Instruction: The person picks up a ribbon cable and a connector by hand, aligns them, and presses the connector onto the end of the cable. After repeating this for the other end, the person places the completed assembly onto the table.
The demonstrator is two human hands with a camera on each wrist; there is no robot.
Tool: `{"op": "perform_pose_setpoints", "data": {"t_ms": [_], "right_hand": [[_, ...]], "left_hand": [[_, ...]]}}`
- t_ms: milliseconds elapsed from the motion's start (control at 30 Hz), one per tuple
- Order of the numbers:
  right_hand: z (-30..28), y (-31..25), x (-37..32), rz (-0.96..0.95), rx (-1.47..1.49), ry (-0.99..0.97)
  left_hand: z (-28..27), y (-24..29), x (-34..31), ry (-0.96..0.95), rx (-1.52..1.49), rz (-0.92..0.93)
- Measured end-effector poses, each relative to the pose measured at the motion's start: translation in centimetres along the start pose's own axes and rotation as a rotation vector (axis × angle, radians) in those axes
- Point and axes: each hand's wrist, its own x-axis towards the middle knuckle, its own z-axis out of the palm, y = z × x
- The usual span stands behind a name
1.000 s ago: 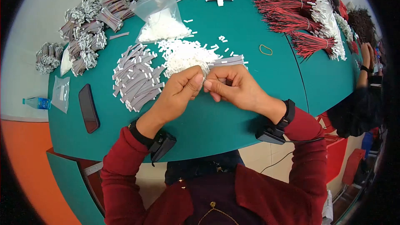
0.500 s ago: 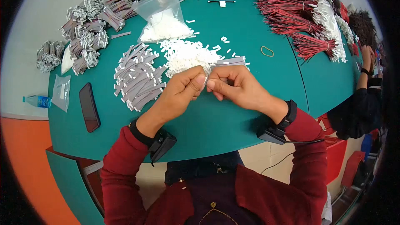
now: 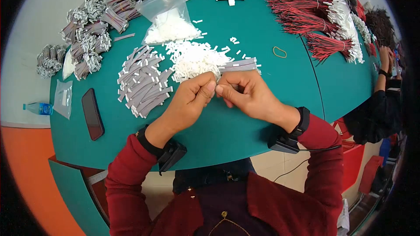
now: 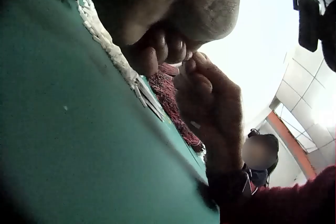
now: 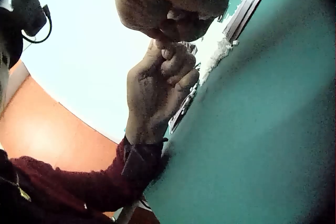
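Observation:
Both hands meet at chest height over the table's near side. My left hand point(image 3: 191, 98) has its fingers curled in, and its thumb presses against the forefinger. Thumb and forefinger of my right hand point(image 3: 250, 95) pinch together right at the left thumb tip. Between them is a small white connector, now almost wholly covered by the fingertips. Just beyond the hands lies a heap of loose white connectors point(image 3: 195, 57). Grey ribbon cables with white ends point(image 3: 144, 83) are piled left of it, and a smaller stack of grey ribbon cables point(image 3: 240, 65) lies to its right.
A clear bag of white connectors point(image 3: 171, 26) stands behind the heap. Bundled grey cables point(image 3: 89, 35) lie at far left, near a phone point(image 3: 92, 114) and a bottle point(image 3: 38, 108). Red-black wire bundles point(image 3: 313, 13) fill the far right, past a rubber band point(image 3: 279, 52). Another person's hand point(image 3: 385, 59) shows at right.
The hands stay together in nearly the same place. The fingertips have closed in, so the white piece seen between them earlier is now mostly hidden. The left wrist has shifted slightly.

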Motion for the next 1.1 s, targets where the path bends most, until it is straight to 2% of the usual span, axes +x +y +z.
{"op": "perform_pose_setpoints", "data": {"t_ms": [67, 167, 267, 533, 633, 733, 867, 967, 1067, 1100], "right_hand": [[0.2, -0.3, -0.1, 0.011, -0.032, 0.029], [-0.1, 0.3, 0.1, -0.075, -0.217, 0.005], [-0.4, -0.3, 0.3, 0.043, -0.023, -0.05], [-1.3, -0.4, 0.6, 0.12, 0.053, -0.144], [-1.0, -0.6, 0.5, 0.113, 0.035, -0.157], [-1.3, -0.5, 0.7, 0.062, -0.017, -0.117], [-1.5, -0.8, 0.6, 0.031, -0.067, -0.062], [-0.6, -0.8, 0.0, 0.079, 0.021, -0.223], [-1.6, -1.1, 0.6, 0.11, 0.066, -0.238], [-2.2, -1.1, 0.9, 0.04, 0.049, -0.235]], "left_hand": [[0.1, 0.0, 0.0, 0.013, -0.023, -0.015], [-0.2, -0.1, 0.1, -0.009, -0.107, -0.036], [-0.6, 0.0, 0.3, -0.035, -0.156, -0.04], [-1.5, 0.5, 0.4, -0.07, -0.162, -0.054], [-1.6, 1.1, 0.3, -0.082, 0.079, -0.003], [-1.9, 1.2, 0.3, -0.133, 0.078, -0.032], [-1.7, 1.4, 0.4, -0.073, 0.111, 0.0], [-1.7, 1.5, 0.2, -0.061, 0.087, 0.038], [-1.7, 1.6, 0.0, 0.011, 0.036, 0.024], [-2.0, 2.0, -0.1, 0.057, 0.034, 0.026]]}}
